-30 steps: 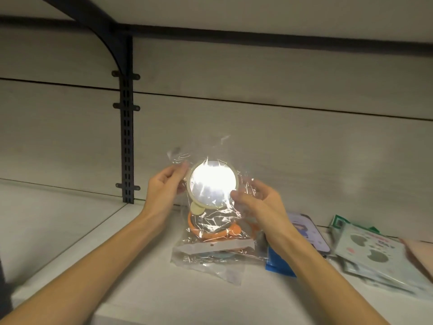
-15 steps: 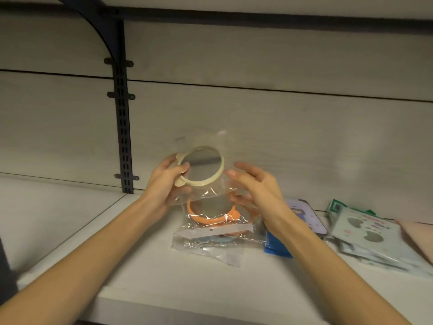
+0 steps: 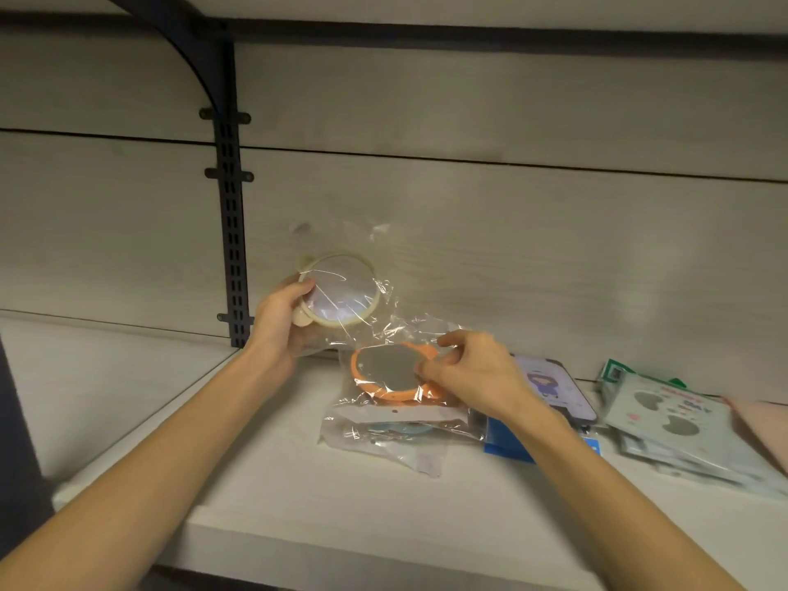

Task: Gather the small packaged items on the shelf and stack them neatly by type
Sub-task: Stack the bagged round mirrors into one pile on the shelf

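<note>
My left hand [image 3: 279,319] grips a cream round mirror [image 3: 341,292] sealed in a clear bag and holds it above the shelf, left of the pile. My right hand [image 3: 473,373] pinches the edge of an orange round mirror [image 3: 386,368], also bagged, which tops a small stack. Under it lies a light-blue bagged item [image 3: 396,428], mostly hidden. The stack rests on the white shelf [image 3: 298,496] near the back wall.
Right of the stack lie a blue packet [image 3: 505,441], a dark card with a cartoon figure [image 3: 550,386] and several pale flat packs [image 3: 669,415]. A pink item [image 3: 763,424] shows at the far right. A black slotted upright [image 3: 232,232] runs up the back wall.
My right hand let go of the cream mirror and dropped onto the orange one. My left hand carried the cream mirror left, turning its face toward me; the glare on it has gone.
</note>
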`<action>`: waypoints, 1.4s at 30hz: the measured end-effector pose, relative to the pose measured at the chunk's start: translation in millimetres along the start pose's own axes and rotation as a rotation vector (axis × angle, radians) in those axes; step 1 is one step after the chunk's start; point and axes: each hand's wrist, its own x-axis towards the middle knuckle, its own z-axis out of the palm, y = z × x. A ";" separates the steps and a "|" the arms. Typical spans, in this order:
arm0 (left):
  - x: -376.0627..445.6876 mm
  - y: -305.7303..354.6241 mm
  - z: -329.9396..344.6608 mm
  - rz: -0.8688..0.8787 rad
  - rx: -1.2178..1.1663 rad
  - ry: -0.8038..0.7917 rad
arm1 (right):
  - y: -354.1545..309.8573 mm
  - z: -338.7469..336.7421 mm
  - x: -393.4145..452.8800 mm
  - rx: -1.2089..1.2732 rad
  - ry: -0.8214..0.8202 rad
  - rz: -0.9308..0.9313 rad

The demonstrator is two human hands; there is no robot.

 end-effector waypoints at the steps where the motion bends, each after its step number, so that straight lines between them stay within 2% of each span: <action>1: 0.4 0.1 -0.7 -0.006 -0.031 0.012 | 0.1 -0.6 0.3 0.033 -0.021 0.003; 3: 1.2 0.5 -1.4 -0.018 -0.062 0.033 | 1.0 -0.9 3.5 0.126 -0.022 -0.009; 6: 2.1 1.2 -3.5 -0.040 -0.092 0.046 | -0.9 -6.6 7.6 0.299 0.065 -0.044; 11: -1.1 -0.2 0.2 -0.071 -0.031 -0.001 | -2.3 -29.5 6.5 0.638 0.114 -0.022; 14: 0.0 -2.1 1.0 -0.079 -0.015 -0.001 | -2.4 -46.8 4.8 0.753 0.218 -0.022; 17: -4.8 -0.8 5.1 -0.115 0.013 0.005 | 3.4 -68.6 6.7 0.724 0.336 -0.031; 20: -8.7 -4.2 10.6 -0.138 0.079 -0.005 | 10.0 -93.3 10.0 0.677 0.366 -0.068; 24: -13.3 -5.1 16.3 -0.142 0.145 -0.072 | 6.4 -120.2 11.7 0.598 0.298 -0.121; 29: -16.3 -4.0 16.9 -0.138 0.165 -0.125 | -17.6 -118.0 16.6 0.533 0.139 -0.166; 34: -8.1 -7.0 7.6 -0.150 0.199 -0.018 | -27.7 -141.1 24.8 0.449 0.290 -0.192; 38: -10.3 -7.2 10.7 -0.162 0.201 -0.056 | -32.5 -151.3 18.0 0.494 0.114 -0.231; 42: -20.1 0.2 18.4 -0.170 0.204 -0.124 | -39.3 -122.7 22.0 0.278 -0.043 -0.242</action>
